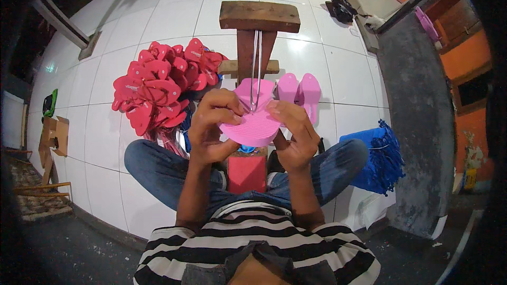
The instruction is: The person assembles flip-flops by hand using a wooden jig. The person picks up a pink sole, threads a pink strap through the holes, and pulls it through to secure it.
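A pink flip-flop sole with a ribbed surface is held in front of me, tilted, by both hands. My left hand grips its left edge between thumb and fingers. On the opposite edge, my right hand pinches it the same way. A long, narrow metal loop comes down from a wooden stand, and its tip meets the sole between my hands. Whether the tip passes through the sole I cannot tell. Beyond my right hand, a pair of pink soles lies on the floor.
A heap of red flip-flops lies on the white tiles at the left. A blue bundle of straps sits by my right knee. Below the sole is a red block. A cardboard box stands far left.
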The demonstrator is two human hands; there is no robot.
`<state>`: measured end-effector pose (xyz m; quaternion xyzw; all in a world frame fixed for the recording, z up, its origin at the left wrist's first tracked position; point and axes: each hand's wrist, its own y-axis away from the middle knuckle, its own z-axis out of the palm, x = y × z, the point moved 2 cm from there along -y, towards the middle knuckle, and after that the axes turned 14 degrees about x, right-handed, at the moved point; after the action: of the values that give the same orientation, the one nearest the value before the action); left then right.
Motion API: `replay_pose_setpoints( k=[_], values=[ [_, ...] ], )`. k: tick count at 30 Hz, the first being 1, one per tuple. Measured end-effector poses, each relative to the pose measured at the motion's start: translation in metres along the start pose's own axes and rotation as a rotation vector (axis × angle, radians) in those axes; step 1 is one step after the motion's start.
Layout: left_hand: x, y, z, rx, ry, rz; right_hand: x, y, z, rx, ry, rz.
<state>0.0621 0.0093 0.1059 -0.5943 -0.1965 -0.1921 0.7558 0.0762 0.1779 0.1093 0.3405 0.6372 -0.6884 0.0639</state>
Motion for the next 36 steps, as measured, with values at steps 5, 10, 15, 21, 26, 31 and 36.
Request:
replay_pose_setpoints(
  k=[5, 10, 15, 21, 26, 31, 36],
  values=[
    [-0.003, -0.008, 0.002, 0.026, 0.033, -0.012, -0.005, -0.009, 0.002, -0.006, 0.016, 0.052],
    [0.021, -0.015, 0.012, 0.147, -0.129, -0.363, -0.019, -0.016, 0.001, -0.032, 0.130, 0.320],
    [-0.004, -0.035, 0.020, 0.195, -0.345, -0.459, 0.005, -0.025, 0.017, 0.074, 0.172, 0.407],
    [-0.073, -0.068, 0.029, 0.318, -0.621, -0.235, 0.076, -0.051, 0.058, 0.271, -0.004, 0.622],
    [-0.087, -0.056, 0.013, 0.368, -0.515, -0.393, 0.143, -0.022, 0.049, 0.178, 0.109, 0.543],
    [-0.097, 0.009, -0.023, 0.438, -0.485, -0.515, 0.314, 0.133, -0.050, 0.105, 1.314, 0.448],
    [-0.115, 0.149, -0.061, 0.357, -0.558, -0.978, 0.320, 0.203, -0.074, -0.174, 1.423, 0.854]
  ],
)
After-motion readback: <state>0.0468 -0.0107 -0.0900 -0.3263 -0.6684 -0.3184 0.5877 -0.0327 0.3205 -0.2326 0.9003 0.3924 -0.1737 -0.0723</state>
